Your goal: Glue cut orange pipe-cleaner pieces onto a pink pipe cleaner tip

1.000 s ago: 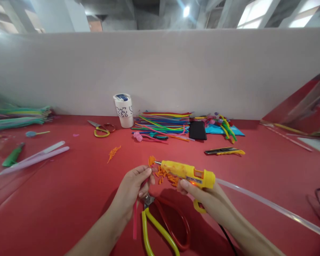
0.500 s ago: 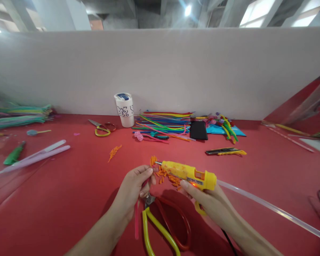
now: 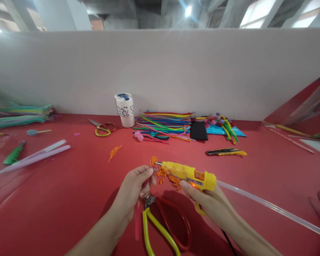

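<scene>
My left hand [image 3: 137, 183] is closed in a pinch on a pink pipe cleaner [image 3: 137, 222], whose lower end hangs below the palm. Orange pieces [image 3: 153, 160] stick up just past its fingertips. A yellow glue gun [image 3: 189, 173] is gripped in my right hand [image 3: 202, 195]. Its metal nozzle points left and meets or nearly meets those orange pieces; exact contact cannot be made out. A long clear glue stick [image 3: 269, 204] runs out of the gun's back. Small loose orange pieces [image 3: 174, 180] lie on the table behind the hands.
Large scissors [image 3: 162, 222] with yellow and red handles lie below my hands. Farther back are small scissors [image 3: 102, 128], a white cup [image 3: 125, 112], many colored pipe cleaners [image 3: 162, 122], a black phone [image 3: 198, 130] and a cutter knife [image 3: 225, 152]. An orange sprig [image 3: 114, 153] lies left.
</scene>
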Motion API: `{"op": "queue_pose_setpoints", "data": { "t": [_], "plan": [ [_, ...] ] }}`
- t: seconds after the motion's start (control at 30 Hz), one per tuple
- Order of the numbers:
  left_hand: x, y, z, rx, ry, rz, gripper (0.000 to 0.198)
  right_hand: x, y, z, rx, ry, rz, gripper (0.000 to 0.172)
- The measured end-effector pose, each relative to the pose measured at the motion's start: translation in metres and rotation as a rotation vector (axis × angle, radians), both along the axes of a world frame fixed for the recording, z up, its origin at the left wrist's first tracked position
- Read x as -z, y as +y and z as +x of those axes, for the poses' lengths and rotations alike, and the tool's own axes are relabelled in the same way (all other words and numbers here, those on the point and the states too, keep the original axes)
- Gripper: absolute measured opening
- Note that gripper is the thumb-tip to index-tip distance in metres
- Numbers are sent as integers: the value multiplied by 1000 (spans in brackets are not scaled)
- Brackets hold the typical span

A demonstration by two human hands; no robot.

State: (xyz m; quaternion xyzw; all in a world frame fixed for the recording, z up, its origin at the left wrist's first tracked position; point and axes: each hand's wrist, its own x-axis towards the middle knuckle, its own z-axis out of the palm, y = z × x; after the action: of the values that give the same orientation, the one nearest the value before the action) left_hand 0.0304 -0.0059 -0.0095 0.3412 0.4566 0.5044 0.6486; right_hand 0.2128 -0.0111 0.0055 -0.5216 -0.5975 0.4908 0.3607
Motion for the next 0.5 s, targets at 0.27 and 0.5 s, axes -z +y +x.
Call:
{"op": "queue_pose_setpoints", "data": {
  "t": [0.27,0.5],
  "plan": [
    [-1,0,0,25,2,3,24,-3,0,0,-12,-22,-52,29],
    [-3,-1,0,-26,94,46,18,1,0,-1,-38,-20,-91,30]
  ]
}}
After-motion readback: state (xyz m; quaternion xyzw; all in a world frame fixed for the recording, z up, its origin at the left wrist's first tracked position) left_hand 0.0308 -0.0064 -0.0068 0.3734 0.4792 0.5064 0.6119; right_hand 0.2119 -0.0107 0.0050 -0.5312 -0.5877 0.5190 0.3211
